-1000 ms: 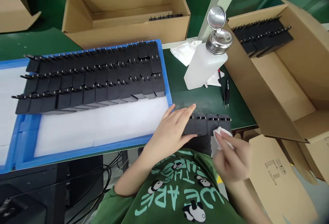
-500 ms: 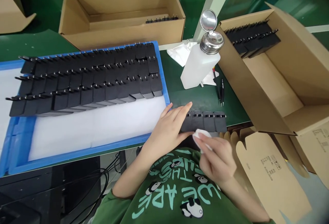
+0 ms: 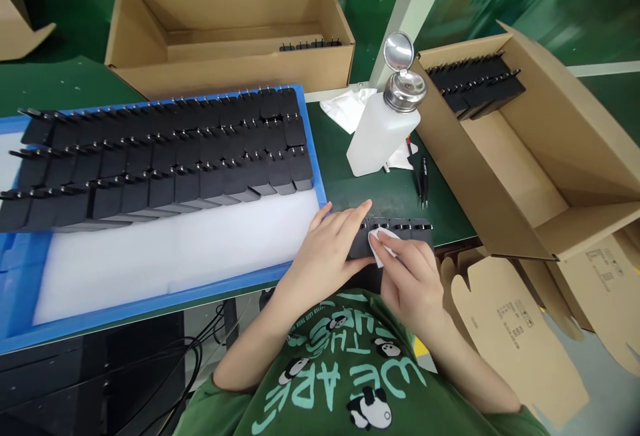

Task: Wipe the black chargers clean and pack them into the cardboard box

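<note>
Your right hand (image 3: 413, 283) pinches a folded white cloth (image 3: 384, 249) between thumb and fingers, the cloth against the row of black adapters (image 3: 421, 233) at the table's near edge. Your left hand (image 3: 333, 246) lies over the row's nine o'clock end, fingers stretched out rather than clenched; whether they truly grip it, I can't tell. Each adapter looks like a hard, stiff plastic block, probably light enough for one hand, and perhaps slippery on its smooth faces. Take one by its flat sides; its metal prongs look the likeliest part to bend or to catch the cloth, which should be soft and give easily. Reckoning from the row, the table (image 3: 345, 191) drops away at six o'clock, so watch that side. The blue tray (image 3: 319, 189) walls you off from nine to eleven, and the right-hand carton (image 3: 480, 183) closes in around two. Your open room is the bare strip at twelve, short of the white bottle (image 3: 381, 133), with tweezers (image 3: 425, 179) at one.
</note>
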`<state>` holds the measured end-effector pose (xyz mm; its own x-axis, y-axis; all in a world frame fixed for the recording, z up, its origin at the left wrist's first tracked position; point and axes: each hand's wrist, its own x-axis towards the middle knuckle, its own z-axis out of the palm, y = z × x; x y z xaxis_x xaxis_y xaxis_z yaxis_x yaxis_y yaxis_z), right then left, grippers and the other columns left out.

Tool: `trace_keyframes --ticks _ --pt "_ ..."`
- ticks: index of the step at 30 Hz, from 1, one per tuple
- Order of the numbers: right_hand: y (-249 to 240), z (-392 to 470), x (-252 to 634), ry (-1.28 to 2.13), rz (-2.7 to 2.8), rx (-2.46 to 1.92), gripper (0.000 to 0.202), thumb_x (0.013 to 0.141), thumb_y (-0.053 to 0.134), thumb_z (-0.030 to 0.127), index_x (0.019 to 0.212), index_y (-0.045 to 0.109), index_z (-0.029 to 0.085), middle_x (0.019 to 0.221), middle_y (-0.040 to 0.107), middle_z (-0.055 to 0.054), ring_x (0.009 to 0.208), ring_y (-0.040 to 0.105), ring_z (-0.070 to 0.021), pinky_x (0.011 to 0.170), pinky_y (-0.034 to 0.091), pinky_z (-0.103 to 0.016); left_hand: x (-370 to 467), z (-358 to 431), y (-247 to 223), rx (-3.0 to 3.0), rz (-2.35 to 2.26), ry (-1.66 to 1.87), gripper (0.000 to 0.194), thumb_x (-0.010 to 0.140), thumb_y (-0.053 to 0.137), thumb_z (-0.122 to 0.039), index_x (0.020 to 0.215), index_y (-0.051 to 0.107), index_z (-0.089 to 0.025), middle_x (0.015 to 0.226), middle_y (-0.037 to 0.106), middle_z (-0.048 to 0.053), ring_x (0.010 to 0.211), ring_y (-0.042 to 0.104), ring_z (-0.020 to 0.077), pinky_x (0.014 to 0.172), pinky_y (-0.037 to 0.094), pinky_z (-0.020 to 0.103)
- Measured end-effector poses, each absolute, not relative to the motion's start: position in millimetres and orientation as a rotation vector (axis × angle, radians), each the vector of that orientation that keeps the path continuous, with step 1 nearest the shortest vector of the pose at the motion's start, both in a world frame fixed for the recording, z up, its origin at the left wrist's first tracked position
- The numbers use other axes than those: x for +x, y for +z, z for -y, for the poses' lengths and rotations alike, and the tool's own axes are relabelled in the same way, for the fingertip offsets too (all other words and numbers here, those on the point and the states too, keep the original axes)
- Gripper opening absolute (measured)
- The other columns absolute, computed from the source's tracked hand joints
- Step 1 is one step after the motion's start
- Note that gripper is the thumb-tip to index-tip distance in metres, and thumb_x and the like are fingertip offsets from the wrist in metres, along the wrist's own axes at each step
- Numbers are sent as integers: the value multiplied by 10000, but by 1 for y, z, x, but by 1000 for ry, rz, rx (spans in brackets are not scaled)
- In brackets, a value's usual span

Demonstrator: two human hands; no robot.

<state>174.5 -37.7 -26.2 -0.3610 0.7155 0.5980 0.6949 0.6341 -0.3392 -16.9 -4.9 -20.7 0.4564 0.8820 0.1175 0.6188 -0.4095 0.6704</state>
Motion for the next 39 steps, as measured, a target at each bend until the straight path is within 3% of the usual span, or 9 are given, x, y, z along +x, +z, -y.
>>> trace_keyframes --ticks 4,11,16,19,22,27,32,36,39 --pt "-19 44 179 139 2175 -1009 610 819 501 -94 1365 600 159 1094 698 -136 1007 672 -232 774 583 -367 -17 5 -20 2144 -1253 611 804 913 691 -258 1551 201 -258 1430 585 103 1326 564 240 1244 244 538" --pt "-13 37 173 148 2099 -1029 566 846 499 -59 1329 625 208 1083 713 -119 990 686 -233 764 589 -384 -18 5 -22 2140 -1245 623 797 928 680 -308 1559 197 -260 1427 588 110 1322 568 250 1237 255 556" --pt "1 43 182 400 2107 -960 528 833 473 -90 1221 670 208 1024 721 -91 917 689 -197 692 573 -340 -20 8 -19 2089 -1239 654 857 907 709 -311 1565 160 -278 1488 534 105 1384 511 243 1259 228 543" --pt "1 39 176 279 2067 -1023 538 813 510 -110 1224 672 197 1091 715 -109 964 678 -213 738 569 -360 -27 13 -17 2022 -1286 720 936 865 760 -354 1567 142 -310 1531 486 98 1451 435 245 1273 202 540" --pt "-3 36 164 253 2106 -973 496 830 508 -76 1246 648 156 1103 715 -133 996 673 -233 777 586 -376 -34 17 -15 1980 -1332 702 958 866 754 -250 1568 109 -345 1458 562 82 1415 484 239 1268 187 577" --pt "7 41 172 602 2147 -817 413 808 428 -87 1025 667 169 926 705 -80 796 623 -164 647 560 -301 -35 17 -13 2000 -1341 671 975 871 742 -201 1571 81 -351 1428 591 91 1399 508 247 1260 165 629" --pt "8 35 177 310 2068 -955 494 810 477 -113 1199 652 135 1113 715 -125 978 638 -194 793 571 -334 -43 25 -12 2077 -1418 693 890 913 702 -266 1582 119 -339 1503 529 106 1407 502 264 1251 207 633" --pt "7 33 189 606 2135 -734 401 841 465 -33 1156 663 114 1016 734 -111 875 644 -177 756 568 -323 -55 35 -6 2172 -1531 776 822 913 704 -310 1578 222 -271 1458 569 122 1345 560 279 1226 300 605" --pt "13 30 232 667 1831 -808 399 900 449 25 1132 721 202 1020 732 -85 907 666 -184 751 550 -334 -47 40 5 2320 -1516 923 700 895 731 -267 1508 403 -184 1356 640 123 1278 604 250 1227 351 502"
